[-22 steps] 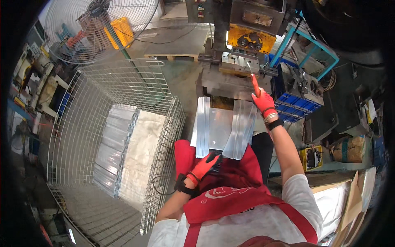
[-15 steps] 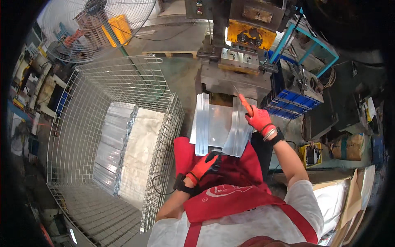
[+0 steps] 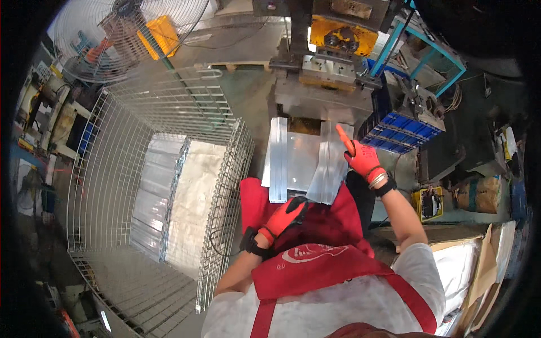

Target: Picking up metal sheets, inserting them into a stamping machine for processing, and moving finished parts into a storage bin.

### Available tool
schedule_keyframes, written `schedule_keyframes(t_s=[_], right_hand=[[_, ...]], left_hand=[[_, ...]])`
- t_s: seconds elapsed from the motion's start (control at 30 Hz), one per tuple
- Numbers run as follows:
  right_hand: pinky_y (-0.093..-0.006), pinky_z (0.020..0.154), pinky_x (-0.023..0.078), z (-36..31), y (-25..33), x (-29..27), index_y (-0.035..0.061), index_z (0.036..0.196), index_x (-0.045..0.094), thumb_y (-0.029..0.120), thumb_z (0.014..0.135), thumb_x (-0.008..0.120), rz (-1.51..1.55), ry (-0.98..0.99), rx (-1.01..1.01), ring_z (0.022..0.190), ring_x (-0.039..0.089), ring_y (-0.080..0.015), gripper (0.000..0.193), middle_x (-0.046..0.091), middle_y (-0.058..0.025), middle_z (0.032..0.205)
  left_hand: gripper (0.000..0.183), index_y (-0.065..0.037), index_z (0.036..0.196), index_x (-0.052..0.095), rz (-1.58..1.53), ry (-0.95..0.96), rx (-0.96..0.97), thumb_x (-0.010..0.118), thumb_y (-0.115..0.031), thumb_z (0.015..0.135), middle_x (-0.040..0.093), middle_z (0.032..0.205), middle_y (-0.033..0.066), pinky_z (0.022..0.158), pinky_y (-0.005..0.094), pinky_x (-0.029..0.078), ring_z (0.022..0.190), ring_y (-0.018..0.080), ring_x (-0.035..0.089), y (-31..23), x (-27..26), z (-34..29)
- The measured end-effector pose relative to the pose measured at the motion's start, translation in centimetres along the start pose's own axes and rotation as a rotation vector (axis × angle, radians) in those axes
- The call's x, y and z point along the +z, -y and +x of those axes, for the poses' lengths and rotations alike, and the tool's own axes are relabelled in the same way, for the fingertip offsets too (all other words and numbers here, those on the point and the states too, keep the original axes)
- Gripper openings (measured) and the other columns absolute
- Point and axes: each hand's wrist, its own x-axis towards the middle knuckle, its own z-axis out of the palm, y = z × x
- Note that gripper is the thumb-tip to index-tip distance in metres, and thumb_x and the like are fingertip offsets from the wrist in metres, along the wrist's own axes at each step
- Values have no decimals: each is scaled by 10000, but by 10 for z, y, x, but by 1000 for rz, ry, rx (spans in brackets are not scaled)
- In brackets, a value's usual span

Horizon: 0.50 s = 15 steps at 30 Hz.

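My right hand (image 3: 365, 161), in a red glove, is closed round a slim orange-handled tool (image 3: 345, 137); its exact kind is not clear. This tool points up and left, beside the far end of the right aluminium profile (image 3: 328, 169). Another aluminium profile (image 3: 278, 160) lies to the left, with flat sheet metal (image 3: 302, 160) between the two. My left hand (image 3: 284, 217), in a red glove with a black palm, is just below the near edge of the metal, over the red apron (image 3: 321, 228). Its fingers look loosely extended and hold nothing I can see.
A press machine (image 3: 329, 70) stands ahead of the metal. To the left is a wire mesh cage (image 3: 220, 186) holding stacked profiles (image 3: 155, 191) and a cream sheet (image 3: 197, 203). Blue crates (image 3: 397, 132) stand at right, with a yellow bin (image 3: 428, 204) nearer. A fan (image 3: 129, 39) is at far left.
My right hand has moved slightly right with the orange-handled tool. My left hand has shifted a little up and right, its black palm side showing more. The view has shifted slightly.
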Motion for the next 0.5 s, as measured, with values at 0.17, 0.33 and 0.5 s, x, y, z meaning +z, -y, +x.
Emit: schedule_keyframes(t_s=[0.17,0.33,0.5], right_hand=[[-425,629,418,-74,27,8,51,875,500,299,673,572,-74,248,-352,673,568,-326,327,581,-165,693],[-410,650,386,-95,29,2,32,922,484,272,674,567,-227,445,-320,675,558,-323,355,578,-158,703],[-409,666,401,-98,4,0,32,985,480,283,666,569,-214,394,-323,711,564,-331,416,587,-167,745]], left_hand=[[266,-49,1078,496,-121,16,-13,479,-216,871,550,894,-1,674,220,426,777,67,507,0,-1,-12],[279,-54,1102,490,-192,20,-38,467,-219,878,561,910,11,685,216,436,788,72,528,4,-3,-14],[608,-68,1196,414,817,-669,359,588,-422,734,499,1122,184,856,379,385,1052,325,471,0,-16,-2]])
